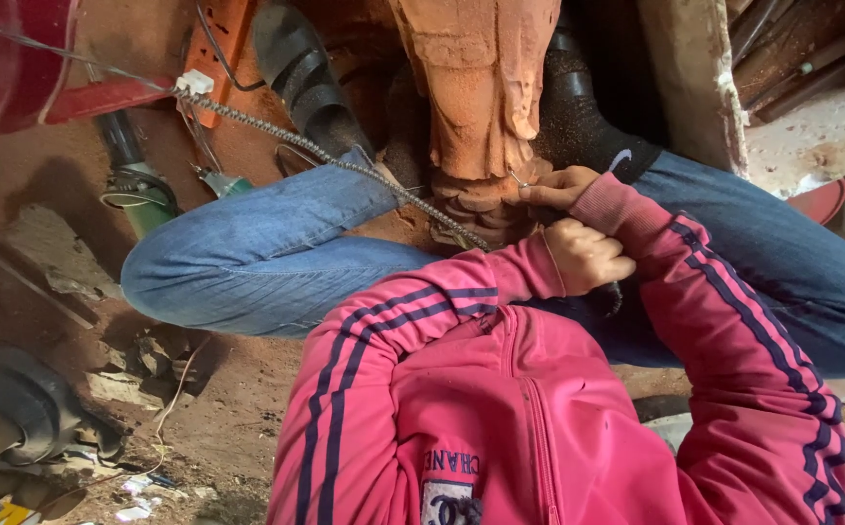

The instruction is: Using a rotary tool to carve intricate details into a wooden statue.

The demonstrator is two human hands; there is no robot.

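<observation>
A carved reddish wooden figure (476,97) stands between my knees in blue jeans (267,253). My right hand (560,187) rests on the figure's carved base (471,209), its fingers pinched on a thin metal tool tip (517,179) that touches the wood. Just below it, my left hand (587,256) is closed in a fist around a dark handle (615,297). A braided flexible shaft (325,156) runs from the upper left down to my left pink sleeve (500,277), where its end is hidden.
A black sandal (301,73) and a black sock (587,117) flank the figure. At the left are a red housing (24,58), an orange part (218,49) and a green tool (150,209). Rubble and wood dust cover the ground (150,369). A concrete post (694,78) stands at the right.
</observation>
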